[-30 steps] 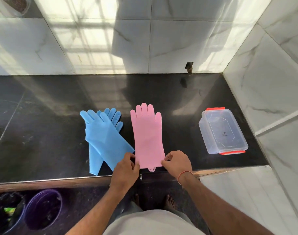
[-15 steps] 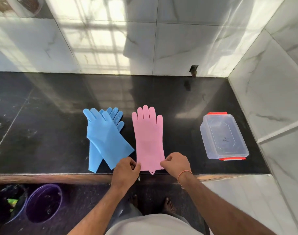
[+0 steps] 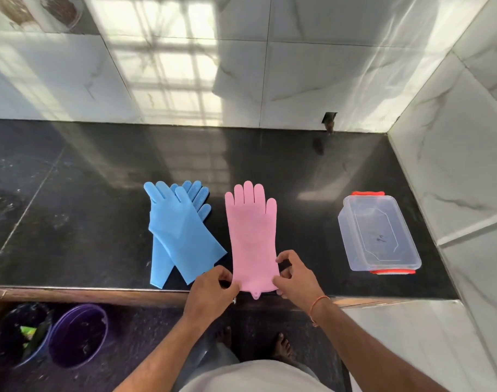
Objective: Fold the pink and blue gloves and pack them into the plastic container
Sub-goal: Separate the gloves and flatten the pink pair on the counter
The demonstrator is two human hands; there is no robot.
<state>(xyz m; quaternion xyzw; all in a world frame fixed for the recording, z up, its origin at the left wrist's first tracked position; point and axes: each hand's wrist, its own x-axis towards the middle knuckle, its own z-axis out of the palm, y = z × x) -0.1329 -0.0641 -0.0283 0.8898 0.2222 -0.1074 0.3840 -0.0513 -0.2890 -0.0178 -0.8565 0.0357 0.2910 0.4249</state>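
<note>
The pink glove (image 3: 252, 239) lies flat on the black tabletop (image 3: 72, 222), fingers pointing toward the wall, cuff at the near edge. My left hand (image 3: 213, 290) pinches the cuff's left corner and my right hand (image 3: 295, 277) pinches its right corner, both clamped on the glove. Just to the left lie the blue gloves (image 3: 179, 233), crossed one over the other. The plastic container (image 3: 378, 236) with red clips sits well apart on the right, near the side wall.
</note>
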